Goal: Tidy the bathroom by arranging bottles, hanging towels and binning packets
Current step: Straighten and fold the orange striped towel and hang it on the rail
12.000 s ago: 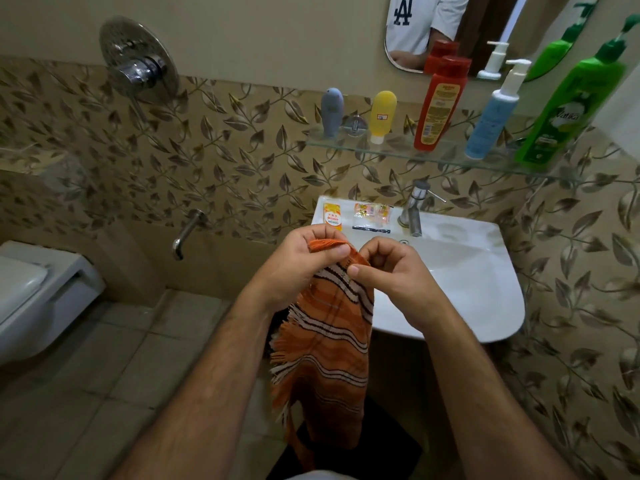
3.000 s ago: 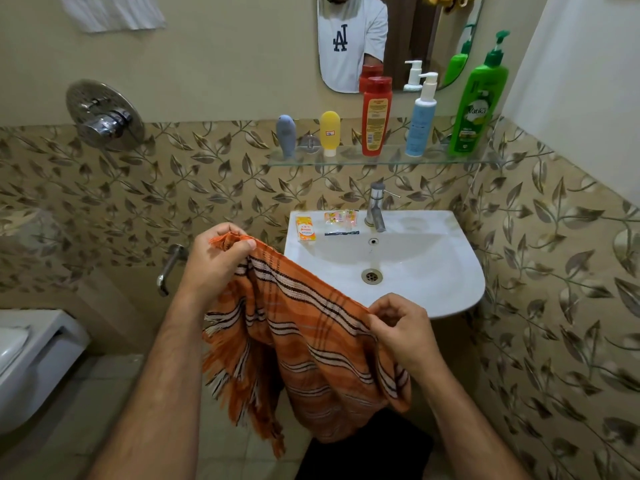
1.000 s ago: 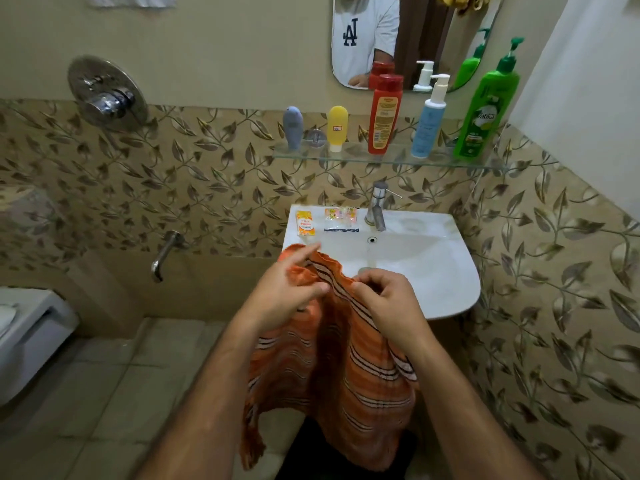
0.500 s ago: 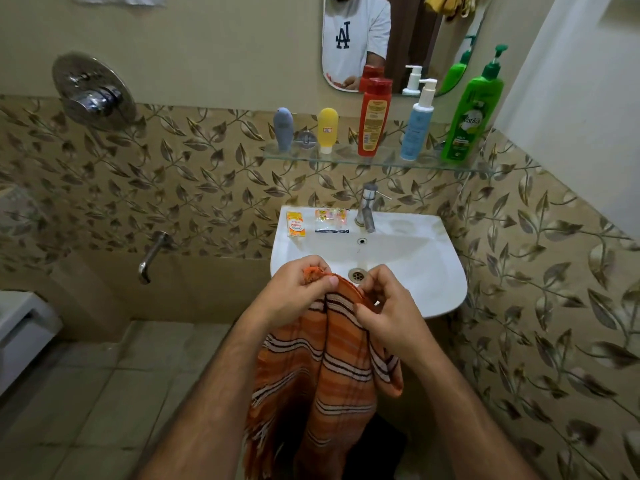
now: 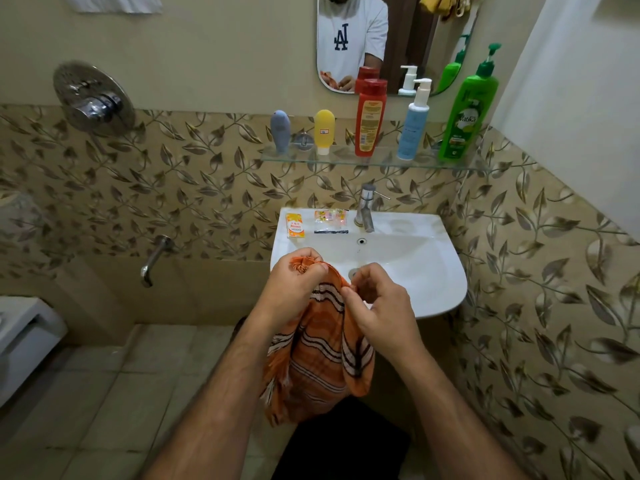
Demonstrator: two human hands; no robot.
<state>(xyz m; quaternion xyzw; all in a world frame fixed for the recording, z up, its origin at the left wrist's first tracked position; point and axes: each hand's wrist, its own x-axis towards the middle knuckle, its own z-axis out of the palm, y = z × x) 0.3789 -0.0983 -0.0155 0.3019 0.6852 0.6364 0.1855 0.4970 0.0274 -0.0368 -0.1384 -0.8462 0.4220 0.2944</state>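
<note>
Before the white washbasin [image 5: 433,271], left hand [image 5: 294,289] and right hand [image 5: 381,311] each pinch the orange striped towel's [image 5: 318,368] top edge, likely gathering corners to fold it for hanging.

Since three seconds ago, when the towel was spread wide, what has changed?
The left hand and right hand have come together in front of the sink, gathering the orange striped towel into a bunch that hangs below them. Both kept their grip on its top edge throughout. The packets on the sink rim and the bottles on the glass shelf stayed put.
</note>
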